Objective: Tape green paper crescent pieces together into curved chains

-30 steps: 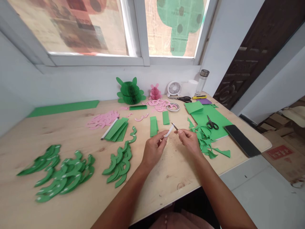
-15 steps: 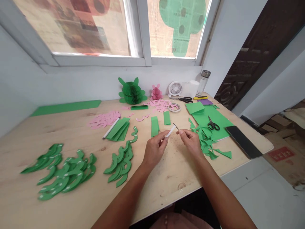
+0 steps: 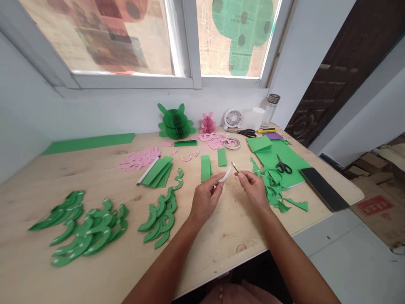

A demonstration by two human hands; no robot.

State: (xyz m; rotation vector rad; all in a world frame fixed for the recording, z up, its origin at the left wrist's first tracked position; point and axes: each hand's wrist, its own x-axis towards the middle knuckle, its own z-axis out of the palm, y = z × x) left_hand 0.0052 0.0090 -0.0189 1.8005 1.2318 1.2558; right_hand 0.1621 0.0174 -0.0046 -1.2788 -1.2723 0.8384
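**Left hand (image 3: 205,200) pinches a white paper strip (image 3: 225,174), right hand (image 3: 253,190) a small pointed tool (image 3: 234,166)**

Both hands are raised just above the middle of the wooden worktop (image 3: 228,257). Each is nearly closed, gripping between thumb and fingers, and the strip and the tool's tip sit just apart.

Directly beyond the hands lie two green paper strips (image 3: 205,168). To the right, a pair of black scissors (image 3: 283,166) rests on a green paper sheet (image 3: 281,158), with green scraps (image 3: 274,188) beside it and a phone (image 3: 322,188) near the worktop's right edge. Green paper crescents (image 3: 161,215) form a loose pile near the left hand, and more (image 3: 88,232) spread across the left side. Pink paper cutouts (image 3: 138,158) and a stack of green strips (image 3: 156,172) lie farther back. Along the far wall stand a green honeycomb paper model (image 3: 174,123), a pink one (image 3: 208,123), a small white fan (image 3: 233,118) and a bottle (image 3: 270,110).
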